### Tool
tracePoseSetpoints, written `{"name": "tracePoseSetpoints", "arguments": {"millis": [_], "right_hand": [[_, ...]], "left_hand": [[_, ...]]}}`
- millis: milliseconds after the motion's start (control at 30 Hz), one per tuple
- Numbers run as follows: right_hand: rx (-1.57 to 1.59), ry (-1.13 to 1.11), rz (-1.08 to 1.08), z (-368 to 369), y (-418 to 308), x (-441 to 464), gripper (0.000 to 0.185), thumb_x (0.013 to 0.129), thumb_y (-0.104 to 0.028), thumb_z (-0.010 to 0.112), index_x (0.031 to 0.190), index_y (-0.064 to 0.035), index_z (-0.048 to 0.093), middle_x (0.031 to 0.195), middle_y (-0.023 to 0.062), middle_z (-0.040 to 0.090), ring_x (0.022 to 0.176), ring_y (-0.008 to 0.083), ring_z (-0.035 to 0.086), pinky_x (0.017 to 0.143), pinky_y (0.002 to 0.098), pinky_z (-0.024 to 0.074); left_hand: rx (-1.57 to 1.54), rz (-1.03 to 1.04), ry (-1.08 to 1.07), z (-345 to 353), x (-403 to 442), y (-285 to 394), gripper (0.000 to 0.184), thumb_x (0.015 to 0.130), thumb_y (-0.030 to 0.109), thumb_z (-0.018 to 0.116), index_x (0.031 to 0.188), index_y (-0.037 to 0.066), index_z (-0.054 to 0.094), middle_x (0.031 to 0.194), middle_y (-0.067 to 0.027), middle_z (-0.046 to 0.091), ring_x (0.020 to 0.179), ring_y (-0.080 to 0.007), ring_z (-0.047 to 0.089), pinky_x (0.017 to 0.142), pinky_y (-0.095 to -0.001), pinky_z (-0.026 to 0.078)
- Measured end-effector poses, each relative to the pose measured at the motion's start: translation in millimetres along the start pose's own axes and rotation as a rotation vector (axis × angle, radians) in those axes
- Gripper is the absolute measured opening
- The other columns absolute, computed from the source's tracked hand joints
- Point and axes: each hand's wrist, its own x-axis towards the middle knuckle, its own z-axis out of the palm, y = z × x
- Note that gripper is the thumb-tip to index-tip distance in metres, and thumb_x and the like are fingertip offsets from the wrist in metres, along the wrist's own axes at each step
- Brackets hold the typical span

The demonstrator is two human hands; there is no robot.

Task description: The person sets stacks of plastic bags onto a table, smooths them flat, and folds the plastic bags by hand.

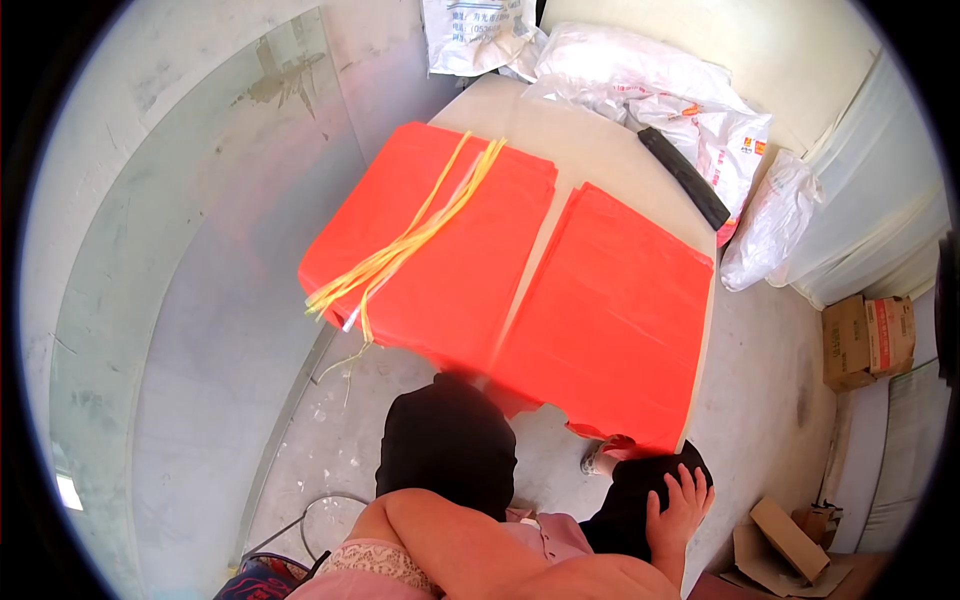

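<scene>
Head view, right hand (682, 508) spread on black-clad knee (625, 500), left hand unseen, red sheets (625, 320), sack (480, 38) bearing blue Chinese lettering

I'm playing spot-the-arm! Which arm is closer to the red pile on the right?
Right. The right hand rests on a knee, just short of the near corner of the red pile. The left arm is bent, farther back; its hand isn't visible.

Bright red sheets (620, 315) are contrasting with a beige table (565, 130) and yellow strips (405, 247), a white bag (450, 55) is displaying blue lettering (482, 20), and black trousers (445, 450) are offsetting a pink, lace-edged top (558, 535).
</scene>
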Motion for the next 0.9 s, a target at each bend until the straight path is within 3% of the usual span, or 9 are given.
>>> {"name": "tracePoseSetpoints", "arguments": {"millis": [267, 433, 633, 767, 867, 900], "right_hand": [[-0.005, -0.004, 0.0, 1, 1, 0, 0.039, 0.077, -0.022, 0.08, 0.112, -0.0077, 0.074, 0.139, 0.0108, 0.063, 0.142, 0.0384, 0.044, 0.123, 0.063, 0.0227], [-0.003, 0.01, 0.002, 2, 2, -1, 0.038, 0.076, -0.024, 0.081, 0.111, -0.0089, 0.075, 0.138, 0.0106, 0.063, 0.142, 0.0386, 0.044, 0.122, 0.0635, 0.0227], [0.017, 0.019, 0.017, 4, 2, -2, 0.038, 0.075, -0.024, 0.081, 0.109, -0.0081, 0.075, 0.138, 0.0108, 0.064, 0.142, 0.0385, 0.044, 0.123, 0.0632, 0.0213], [0.034, 0.029, 0.006, 3, 2, -2, 0.038, 0.075, -0.023, 0.08, 0.109, -0.0069, 0.074, 0.138, 0.0115, 0.064, 0.142, 0.0385, 0.044, 0.123, 0.0627, 0.0204], [0.022, 0.01, -0.009, 7, 8, -4, 0.042, 0.073, -0.022, 0.08, 0.112, -0.0065, 0.072, 0.141, 0.0118, 0.061, 0.144, 0.0386, 0.042, 0.124, 0.0616, 0.0201], [-0.04, -0.031, -0.016, 1, 6, -1, 0.042, 0.08, -0.028, 0.077, 0.117, -0.0094, 0.072, 0.144, 0.0098, 0.06, 0.145, 0.0365, 0.043, 0.123, 0.0607, 0.022]], "left_hand": [[-0.018, -0.03, 0.002, -2, 3, 1, 0.018, 0.094, 0.011, 0.074, 0.087, 0.006, 0.058, 0.066, -0.0075, 0.057, 0.044, -0.0213, 0.05, 0.042, -0.0343, 0.04], [-0.114, -0.116, -0.349, -38, -4, 0, 0.012, 0.093, 0.008, 0.078, 0.095, 0.0, 0.068, 0.072, -0.0085, 0.064, 0.053, -0.0233, 0.058, 0.047, -0.0343, 0.044], [-0.369, -0.25, -0.401, -34, -4, -6, 0.01, 0.09, 0.004, 0.08, 0.093, -0.001, 0.072, 0.081, -0.0095, 0.067, 0.06, -0.024, 0.062, 0.051, -0.0351, 0.046], [-0.573, -0.421, -0.417, -36, -8, -7, 0.015, 0.095, 0.014, 0.077, 0.098, -0.001, 0.076, 0.086, -0.0115, 0.068, 0.066, -0.0255, 0.063, 0.057, -0.0366, 0.049], [-0.605, -0.52, -0.623, -49, 12, -6, 0.023, 0.1, 0.024, 0.073, 0.101, 0.001, 0.078, 0.09, -0.0128, 0.066, 0.074, -0.026, 0.063, 0.066, -0.0387, 0.051], [-0.646, -0.557, -0.644, -50, 14, -3, 0.025, 0.101, 0.026, 0.072, 0.101, 0.002, 0.078, 0.092, -0.013, 0.065, 0.076, -0.0261, 0.062, 0.069, -0.0394, 0.051]]}}
